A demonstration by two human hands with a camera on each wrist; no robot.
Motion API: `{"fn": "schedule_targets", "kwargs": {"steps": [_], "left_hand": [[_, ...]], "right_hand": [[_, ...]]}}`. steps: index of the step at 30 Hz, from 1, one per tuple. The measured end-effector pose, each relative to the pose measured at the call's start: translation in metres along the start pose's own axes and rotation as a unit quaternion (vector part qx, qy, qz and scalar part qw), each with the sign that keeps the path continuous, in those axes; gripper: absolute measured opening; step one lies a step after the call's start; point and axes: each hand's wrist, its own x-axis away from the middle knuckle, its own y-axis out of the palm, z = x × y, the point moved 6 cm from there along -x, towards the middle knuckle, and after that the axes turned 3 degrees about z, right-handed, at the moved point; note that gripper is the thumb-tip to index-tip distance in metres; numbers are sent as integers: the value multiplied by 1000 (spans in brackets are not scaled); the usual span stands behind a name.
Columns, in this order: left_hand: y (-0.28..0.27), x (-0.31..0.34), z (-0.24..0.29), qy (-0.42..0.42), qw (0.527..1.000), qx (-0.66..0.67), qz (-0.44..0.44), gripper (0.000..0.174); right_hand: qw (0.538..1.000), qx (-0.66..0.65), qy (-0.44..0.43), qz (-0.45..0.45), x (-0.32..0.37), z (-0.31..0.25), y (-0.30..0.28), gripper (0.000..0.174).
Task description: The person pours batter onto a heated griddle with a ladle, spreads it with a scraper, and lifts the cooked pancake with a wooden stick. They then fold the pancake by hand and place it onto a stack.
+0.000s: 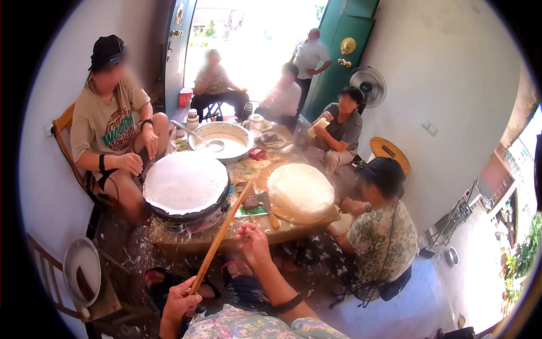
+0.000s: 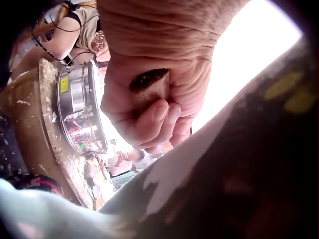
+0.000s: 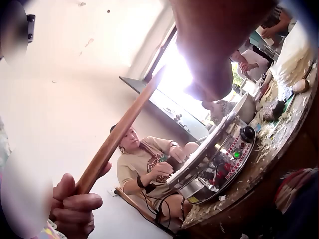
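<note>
A long flat wooden stick slants up over the table's front edge. Its lower end is gripped in my left hand, and the left wrist view shows the stick's butt framed by curled fingers. My right hand is raised beside the stick, apart from it, its fingers loosely bent and nothing showing in them. Left of the stick, a round electric griddle carries a white sheet of batter. To the right lies a stack of thin pale pancakes on a round wooden board.
Behind the griddle stands a basin of batter with a ladle. A dark block and a wooden handle lie near the table's front. People sit left, right and behind. A metal bowl stands at lower left.
</note>
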Motion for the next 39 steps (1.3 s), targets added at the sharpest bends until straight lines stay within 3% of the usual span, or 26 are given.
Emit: {"fn": "schedule_targets", "kwargs": {"steps": [12,15,21,25,34,39], "left_hand": [[-11,55,18,83,995,-51,29,67],[-18,68,17,92,992,-72,57,68],[-43,81,8,112,985,-67,116,70],[-53,84,15,96,984,-32,144,71],[-95,62,7,87,986,-33,135,69],[-98,49,22,70,994,-21,75,68]], "right_hand": [[995,-60,74,-12,40,-1,-65,28],[990,-98,95,-31,41,6,-80,28],[987,-67,127,70,28,40,-95,22],[988,-23,146,50,15,62,-82,14],[990,50,87,100,21,41,-77,23],[985,46,36,165,44,19,-92,23]]}}
